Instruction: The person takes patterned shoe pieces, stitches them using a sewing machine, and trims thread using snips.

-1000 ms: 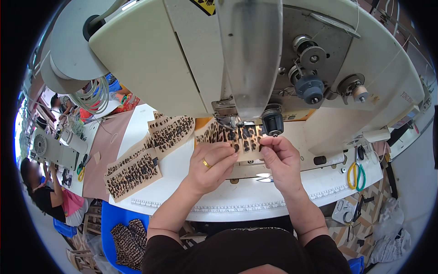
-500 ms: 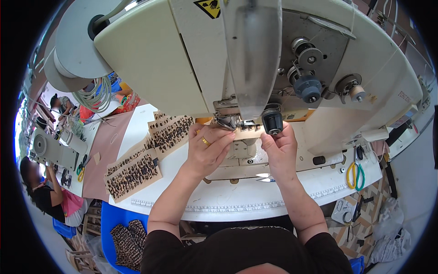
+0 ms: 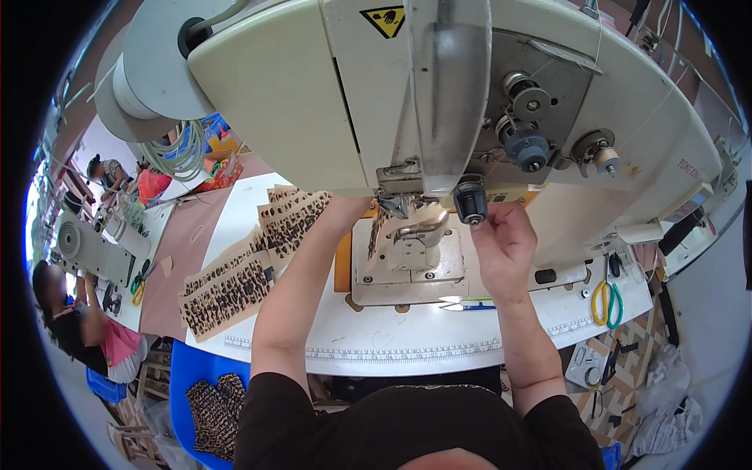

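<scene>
A cream sewing machine (image 3: 266, 117) fills the upper view. My left hand (image 3: 350, 210) reaches in behind the machine's head on the left, so its fingers are hidden. My right hand (image 3: 507, 247) is on the other side, beside a dark knob (image 3: 471, 200). Its fingers are curled in with the thumb against them; what they hold, if anything, is hidden. Between the hands, a leopard-print fabric piece (image 3: 377, 233) hangs by the needle area, above the metal plate (image 3: 446, 274).
Several leopard-print strips (image 3: 227, 294) lie at the left. A blue pen-like tool (image 3: 470, 307) and a ruler strip (image 3: 392, 354) are nearer me. Yellow-and-green scissors (image 3: 607, 301) lie right. A blue bin (image 3: 184, 376) holds printed fabric. Another person (image 3: 74, 329) sits at the far left.
My left hand has gone from in front of the needle area to behind the machine's head. My right hand has shifted slightly right. The plate and fabric under the needle now show.
</scene>
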The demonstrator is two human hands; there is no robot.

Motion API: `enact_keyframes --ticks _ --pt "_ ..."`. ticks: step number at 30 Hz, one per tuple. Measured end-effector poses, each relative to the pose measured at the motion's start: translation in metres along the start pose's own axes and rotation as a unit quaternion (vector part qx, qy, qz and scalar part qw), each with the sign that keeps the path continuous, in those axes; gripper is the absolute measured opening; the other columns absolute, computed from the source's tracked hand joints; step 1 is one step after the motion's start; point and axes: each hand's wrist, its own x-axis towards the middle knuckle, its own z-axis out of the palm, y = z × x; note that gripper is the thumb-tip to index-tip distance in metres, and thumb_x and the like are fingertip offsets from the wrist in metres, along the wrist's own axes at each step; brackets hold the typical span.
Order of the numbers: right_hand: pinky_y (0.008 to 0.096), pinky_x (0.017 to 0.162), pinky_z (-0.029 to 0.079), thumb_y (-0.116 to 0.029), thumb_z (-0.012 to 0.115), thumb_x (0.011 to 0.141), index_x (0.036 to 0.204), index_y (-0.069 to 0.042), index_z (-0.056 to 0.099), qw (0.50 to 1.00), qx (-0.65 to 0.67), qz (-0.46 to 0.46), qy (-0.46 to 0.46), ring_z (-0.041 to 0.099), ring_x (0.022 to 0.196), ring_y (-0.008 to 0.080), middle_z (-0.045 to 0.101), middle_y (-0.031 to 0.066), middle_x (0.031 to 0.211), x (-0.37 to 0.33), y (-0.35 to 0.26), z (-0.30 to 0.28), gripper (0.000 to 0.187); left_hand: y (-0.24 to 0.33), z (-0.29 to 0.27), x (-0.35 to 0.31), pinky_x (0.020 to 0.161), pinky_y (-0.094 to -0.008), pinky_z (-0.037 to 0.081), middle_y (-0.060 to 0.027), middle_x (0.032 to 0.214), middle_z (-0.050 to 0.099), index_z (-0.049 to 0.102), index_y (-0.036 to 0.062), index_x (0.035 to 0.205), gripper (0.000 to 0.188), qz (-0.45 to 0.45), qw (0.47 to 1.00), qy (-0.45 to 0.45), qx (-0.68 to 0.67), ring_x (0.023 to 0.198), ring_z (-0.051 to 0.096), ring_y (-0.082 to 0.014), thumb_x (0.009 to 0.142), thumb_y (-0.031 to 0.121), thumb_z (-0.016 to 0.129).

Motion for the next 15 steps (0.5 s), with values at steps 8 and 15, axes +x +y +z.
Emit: enact_keyframes --ticks 8,15 --pt "0.0354 0.074 0.028 0.000 0.050 0.070 0.108 -0.011 0.054 0.862 -0.450 -0.178 -0.151 0.048 0.075 0.0172 0.054 0.0009 0.078 -0.003 0.009 0.011 0.040 0.024 -0.009 -0.054 0.069 -0.0218 0.043 -0.0025 0.084 0.056 0.050 0.0021 0.100 0.020 0.026 0.967 0.081 -0.239 0.074 0.052 -0.0087 0.082 0.007 0.058" --pt "0.0353 0.077 0.029 0.004 0.047 0.066 0.109 -0.011 0.053 0.870 -0.434 -0.191 -0.133 0.051 0.074 0.0182 0.057 0.0016 0.081 0.000 0.021 0.015 0.046 0.011 -0.018 -0.058 0.072 -0.0221 0.044 -0.0049 0.088 0.058 0.052 0.0008 0.098 0.017 0.053 0.977 0.094 -0.181 0.083 0.055 -0.0094 0.083 0.007 0.056"
